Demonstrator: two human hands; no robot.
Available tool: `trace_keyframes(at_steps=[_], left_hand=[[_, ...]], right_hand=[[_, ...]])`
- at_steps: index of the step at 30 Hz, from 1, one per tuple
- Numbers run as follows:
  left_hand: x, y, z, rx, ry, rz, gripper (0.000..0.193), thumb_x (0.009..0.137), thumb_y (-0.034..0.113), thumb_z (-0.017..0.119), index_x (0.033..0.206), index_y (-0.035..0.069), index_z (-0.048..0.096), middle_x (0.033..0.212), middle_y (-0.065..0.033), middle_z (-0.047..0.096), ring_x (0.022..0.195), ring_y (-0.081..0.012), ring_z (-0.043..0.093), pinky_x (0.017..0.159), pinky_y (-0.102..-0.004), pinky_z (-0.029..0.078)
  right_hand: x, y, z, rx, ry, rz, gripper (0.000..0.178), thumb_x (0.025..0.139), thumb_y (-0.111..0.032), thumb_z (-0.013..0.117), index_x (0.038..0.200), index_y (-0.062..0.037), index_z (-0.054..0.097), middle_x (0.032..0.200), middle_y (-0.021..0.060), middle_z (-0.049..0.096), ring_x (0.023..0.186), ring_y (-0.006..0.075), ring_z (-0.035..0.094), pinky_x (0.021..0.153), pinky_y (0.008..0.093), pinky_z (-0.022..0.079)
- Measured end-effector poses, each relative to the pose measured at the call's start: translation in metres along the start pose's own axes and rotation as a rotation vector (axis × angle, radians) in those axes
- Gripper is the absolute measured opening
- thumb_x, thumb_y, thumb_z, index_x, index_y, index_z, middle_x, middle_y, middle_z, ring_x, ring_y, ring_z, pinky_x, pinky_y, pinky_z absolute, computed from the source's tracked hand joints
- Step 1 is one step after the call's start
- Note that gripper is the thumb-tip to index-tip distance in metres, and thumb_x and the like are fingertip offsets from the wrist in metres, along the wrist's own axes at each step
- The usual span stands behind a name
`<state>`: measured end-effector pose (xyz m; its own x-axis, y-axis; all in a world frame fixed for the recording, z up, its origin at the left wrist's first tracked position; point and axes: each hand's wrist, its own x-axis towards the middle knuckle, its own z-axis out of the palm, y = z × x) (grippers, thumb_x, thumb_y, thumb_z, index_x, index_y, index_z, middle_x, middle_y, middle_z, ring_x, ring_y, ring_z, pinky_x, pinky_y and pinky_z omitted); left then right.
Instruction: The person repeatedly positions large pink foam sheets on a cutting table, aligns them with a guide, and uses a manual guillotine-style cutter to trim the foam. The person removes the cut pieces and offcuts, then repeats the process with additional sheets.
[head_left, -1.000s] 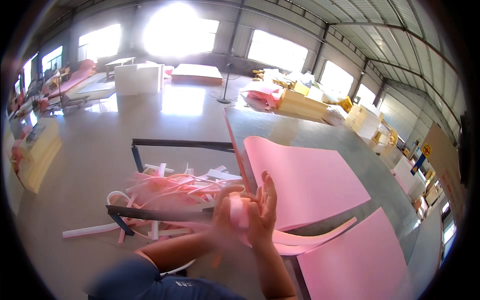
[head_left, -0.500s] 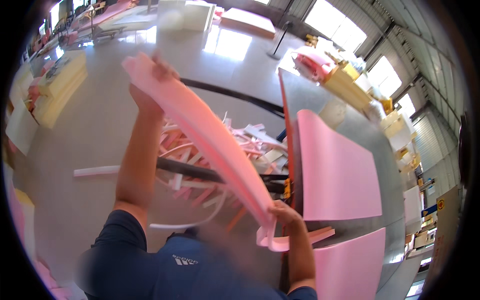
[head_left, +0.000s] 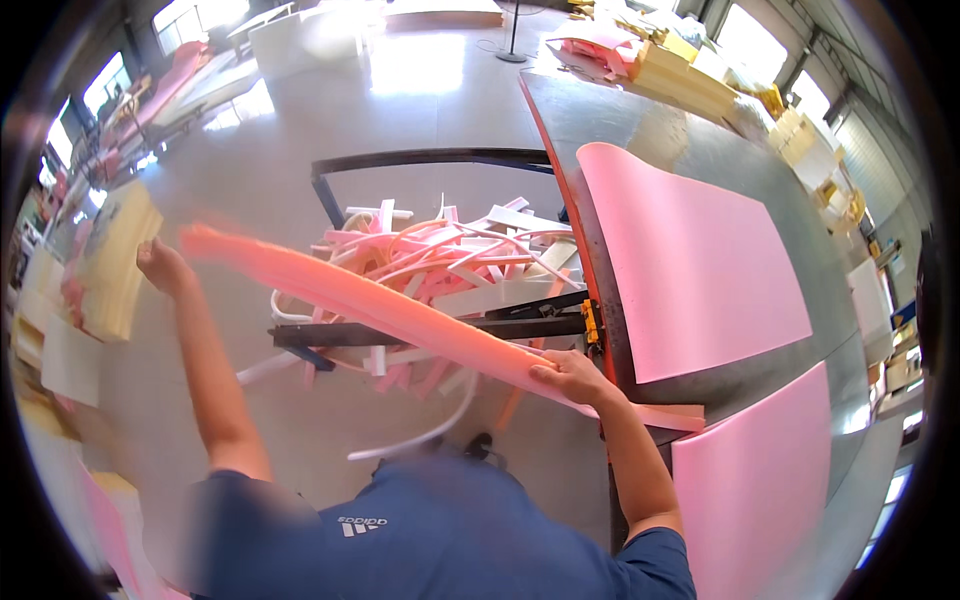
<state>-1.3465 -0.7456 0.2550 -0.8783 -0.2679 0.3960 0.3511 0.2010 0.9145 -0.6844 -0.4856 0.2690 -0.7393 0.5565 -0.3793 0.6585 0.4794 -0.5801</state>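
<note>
A long pink foam strip (head_left: 400, 312) runs slantwise in front of me, its blurred far-left end up in the air. My right hand (head_left: 575, 378) grips it near its right end, which reaches over the edge of the dark metal table (head_left: 690, 395). Off to the left, my left hand (head_left: 162, 266) is raised beside the strip's free end and apart from it. Its fingers are curled closed, and nothing shows in them. Two pink foam sheets, an upper one (head_left: 695, 265) and a lower one (head_left: 755, 490), lie on the table to my right.
Beneath the strip, a heap of pink and white foam offcuts (head_left: 440, 250) lies within a dark metal frame (head_left: 430, 157). A curved white strip (head_left: 420, 438) trails on the floor. Yellowish foam blocks (head_left: 120, 265) stand at left. More foam is piled behind the table.
My left hand has let go of the foam strip and swung left and down. The strip has dropped to a flatter slant, still in my right hand. The view has shifted.
</note>
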Motion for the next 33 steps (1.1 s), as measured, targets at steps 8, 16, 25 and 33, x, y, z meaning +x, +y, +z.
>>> trace_keyframes(at_steps=[8,16,25,33], left_hand=[[-0.393,0.221,0.015,0.043,-2.388,0.523,0.083,0.07,0.044,0.085,0.141,0.016,0.054,0.121,-0.0192,0.066,0.113,-0.0377,0.062,0.097,-0.0435,0.049],[-0.448,0.262,0.052,0.199,-2.297,0.77,0.053,0.071,0.058,0.077,0.091,0.009,0.075,0.085,-0.0164,0.071,0.086,-0.0342,0.069,0.075,-0.0454,0.051],[-0.469,0.351,0.017,-0.467,-1.768,0.623,0.021,0.086,0.024,0.075,0.09,0.004,0.071,0.071,-0.0067,0.062,0.065,-0.0131,0.057,0.06,-0.0315,0.046],[-0.419,0.303,0.025,-1.081,-1.277,0.879,0.029,0.083,0.028,0.073,0.094,0.001,0.066,0.083,-0.015,0.066,0.07,-0.0294,0.064,0.066,-0.0393,0.05]], right_hand=[[0.0,-0.044,0.001,-0.08,0.171,-0.32,0.052,0.092,-0.051,0.055,0.114,-0.0067,0.07,0.104,0.018,0.072,0.1,0.0364,0.066,0.088,0.0466,0.048],[-0.045,0.011,-0.041,0.09,0.22,-0.136,0.033,0.092,-0.029,0.05,0.095,-0.0047,0.071,0.085,0.0172,0.07,0.082,0.036,0.067,0.076,0.0459,0.05],[-0.059,-0.02,-0.109,0.289,1.139,-0.335,0.03,0.087,-0.016,0.053,0.063,0.0011,0.05,0.058,0.0189,0.048,0.054,0.0342,0.052,0.055,0.0442,0.042],[-0.074,0.102,-0.19,0.7,1.566,0.056,0.019,0.09,-0.009,0.054,0.071,-0.0059,0.055,0.06,0.0083,0.054,0.058,0.0222,0.058,0.056,0.0424,0.046]])
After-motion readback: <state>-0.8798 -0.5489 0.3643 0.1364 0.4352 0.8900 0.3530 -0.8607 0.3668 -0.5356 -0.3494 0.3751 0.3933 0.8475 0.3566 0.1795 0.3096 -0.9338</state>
